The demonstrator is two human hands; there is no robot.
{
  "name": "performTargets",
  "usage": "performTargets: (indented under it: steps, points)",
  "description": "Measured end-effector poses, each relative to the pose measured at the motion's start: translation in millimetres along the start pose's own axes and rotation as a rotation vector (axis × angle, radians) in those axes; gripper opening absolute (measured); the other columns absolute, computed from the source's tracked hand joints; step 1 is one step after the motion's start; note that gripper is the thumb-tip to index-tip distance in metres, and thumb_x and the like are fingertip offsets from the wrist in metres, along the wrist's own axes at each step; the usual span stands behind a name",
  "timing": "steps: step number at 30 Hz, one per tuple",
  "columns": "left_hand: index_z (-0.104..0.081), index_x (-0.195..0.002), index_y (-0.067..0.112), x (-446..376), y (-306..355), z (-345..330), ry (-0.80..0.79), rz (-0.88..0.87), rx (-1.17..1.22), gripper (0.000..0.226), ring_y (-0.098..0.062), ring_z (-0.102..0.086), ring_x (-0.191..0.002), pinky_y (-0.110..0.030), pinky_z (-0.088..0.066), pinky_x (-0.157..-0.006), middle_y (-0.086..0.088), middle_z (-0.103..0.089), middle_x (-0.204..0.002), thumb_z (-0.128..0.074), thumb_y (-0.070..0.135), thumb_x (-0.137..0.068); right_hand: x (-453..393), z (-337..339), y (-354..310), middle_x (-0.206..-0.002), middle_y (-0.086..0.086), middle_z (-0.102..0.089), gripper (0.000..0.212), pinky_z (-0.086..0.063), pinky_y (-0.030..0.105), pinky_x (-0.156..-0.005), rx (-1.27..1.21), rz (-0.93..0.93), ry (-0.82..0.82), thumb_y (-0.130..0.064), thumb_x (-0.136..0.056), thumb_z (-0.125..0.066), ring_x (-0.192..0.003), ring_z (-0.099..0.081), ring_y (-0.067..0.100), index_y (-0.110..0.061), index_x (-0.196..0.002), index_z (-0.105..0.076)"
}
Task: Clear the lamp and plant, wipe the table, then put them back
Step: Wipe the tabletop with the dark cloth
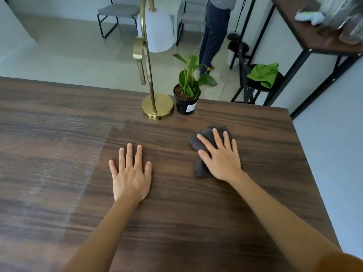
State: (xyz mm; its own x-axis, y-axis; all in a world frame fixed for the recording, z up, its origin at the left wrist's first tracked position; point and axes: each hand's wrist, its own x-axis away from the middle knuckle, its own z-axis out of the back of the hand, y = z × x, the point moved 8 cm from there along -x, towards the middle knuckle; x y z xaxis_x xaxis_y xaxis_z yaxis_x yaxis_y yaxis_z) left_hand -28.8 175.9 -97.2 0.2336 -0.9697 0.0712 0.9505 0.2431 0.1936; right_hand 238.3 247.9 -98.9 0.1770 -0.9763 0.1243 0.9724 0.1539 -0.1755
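Left hand (131, 176) lies flat, palm down, fingers spread wide on bare table (59, 173), holding nothing. Right hand (220, 154) also flat and spread, palm pressed on a dark grey cloth (200, 167), which is crumpled under it and shows past the fingertips and along the thumb side; the fingers are not curled around it. Cloth sits right of centre on the tabletop. Lamp (157, 107): brass round base at the far edge, centre, with thin stem rising out of view and white shade hanging beyond the edge. Plant (187, 95): green leaves in a black pot with white label, just right of the lamp base, nearly touching it. Left part of the tabletop shows a pale, streaky sheen. Beyond the far edge, a person's legs (213, 34), a grey chair (117, 12), a dark shelf (306, 36) far right, and a green cloth (265, 74) on a black stool.
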Motion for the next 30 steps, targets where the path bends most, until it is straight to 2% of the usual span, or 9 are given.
performTargets:
  steps: [2,4,10,14,17,22,24,27,30]
  points:
    - [-0.002,-0.151,0.026,-0.3,1.4,-0.4,0.003,-0.001,-0.003,0.061,-0.022,0.01,-0.148,-0.053,0.002,-0.118,-0.002,0.003,-0.161,-0.013,0.049,-0.096,-11.2,5.8,43.0,-0.165,0.0,0.008,0.053,0.003,0.056,-0.119,-0.019,-0.182,-0.031,-0.062,-0.097,-0.014,-0.15,0.009,0.035,-0.056,-0.148,-0.001]
    - [-0.003,-0.151,0.025,-0.9,1.8,0.1,0.014,0.004,-0.008,0.062,-0.023,0.009,-0.148,-0.053,0.001,-0.118,-0.003,0.002,-0.161,-0.013,0.049,-0.095,-44.6,9.2,53.8,-0.165,0.003,0.012,0.052,0.006,0.058,-0.118,-0.02,-0.246,-0.06,-0.061,-0.098,-0.013,-0.149,0.012,0.038,-0.056,-0.148,0.001]
    - [-0.002,-0.151,0.026,-1.5,2.9,-1.1,0.021,0.007,-0.024,0.061,-0.022,0.01,-0.148,-0.052,0.001,-0.118,-0.002,0.003,-0.161,-0.014,0.049,-0.096,-154.3,19.8,38.2,-0.165,0.005,0.01,0.051,0.007,0.061,-0.117,-0.031,-0.156,-0.074,-0.061,-0.097,-0.014,-0.148,0.012,0.041,-0.057,-0.147,-0.002]
    - [0.001,-0.151,0.029,-1.7,-0.8,-2.9,0.008,0.019,-0.032,0.061,-0.019,0.012,-0.147,-0.051,0.002,-0.119,0.001,0.006,-0.161,-0.013,0.05,-0.095,-182.2,26.9,32.3,-0.165,0.007,0.0,0.053,0.005,0.06,-0.117,-0.033,-0.138,-0.065,-0.06,-0.097,-0.015,-0.149,0.004,0.04,-0.052,-0.149,-0.013]
    - [0.004,-0.15,0.031,-1.3,-3.2,-4.5,-0.012,0.015,-0.039,0.062,-0.017,0.014,-0.147,-0.05,0.002,-0.119,0.003,0.008,-0.161,-0.012,0.051,-0.094,-172.8,31.2,56.9,-0.165,0.005,-0.002,0.054,0.003,0.055,-0.119,-0.054,-0.139,-0.036,-0.059,-0.098,-0.015,-0.15,0.001,0.034,-0.049,-0.151,-0.013]
    - [0.003,-0.151,0.029,-2.0,-2.4,-4.8,-0.007,0.014,-0.034,0.062,-0.018,0.013,-0.147,-0.051,0.002,-0.119,0.002,0.007,-0.161,-0.013,0.051,-0.095,-111.3,55.4,217.5,-0.165,0.006,-0.002,0.058,-0.001,0.054,-0.12,-0.072,-0.454,0.053,-0.055,-0.099,-0.015,-0.15,0.001,0.034,-0.038,-0.154,-0.009]
    - [0.001,-0.151,0.028,-1.3,-1.1,-3.9,-0.002,0.014,-0.025,0.062,-0.02,0.011,-0.147,-0.052,0.001,-0.118,0.0,0.004,-0.161,-0.014,0.05,-0.095,-88.1,60.6,253.0,-0.165,0.009,-0.003,0.059,-0.006,0.053,-0.121,-0.099,-0.504,0.078,-0.051,-0.1,-0.016,-0.15,-0.001,0.034,-0.031,-0.156,-0.009]
    - [-0.002,-0.151,0.027,-1.6,1.2,-2.6,-0.004,0.008,-0.031,0.062,-0.022,0.008,-0.148,-0.053,0.0,-0.118,-0.002,0.001,-0.161,-0.013,0.05,-0.095,-54.8,52.4,243.8,-0.165,0.012,-0.003,0.061,-0.007,0.051,-0.121,-0.103,-0.499,0.087,-0.05,-0.101,-0.017,-0.15,-0.002,0.035,-0.026,-0.156,-0.009]
    - [-0.002,-0.151,0.026,-2.3,1.2,-0.6,-0.007,0.01,-0.036,0.063,-0.024,0.007,-0.148,-0.055,0.0,-0.117,-0.003,0.0,-0.162,-0.012,0.05,-0.094,2.5,33.4,190.9,-0.164,0.013,-0.002,0.062,-0.004,0.05,-0.122,-0.078,-0.434,0.074,-0.053,-0.101,-0.017,-0.15,-0.001,0.034,-0.027,-0.156,-0.006]
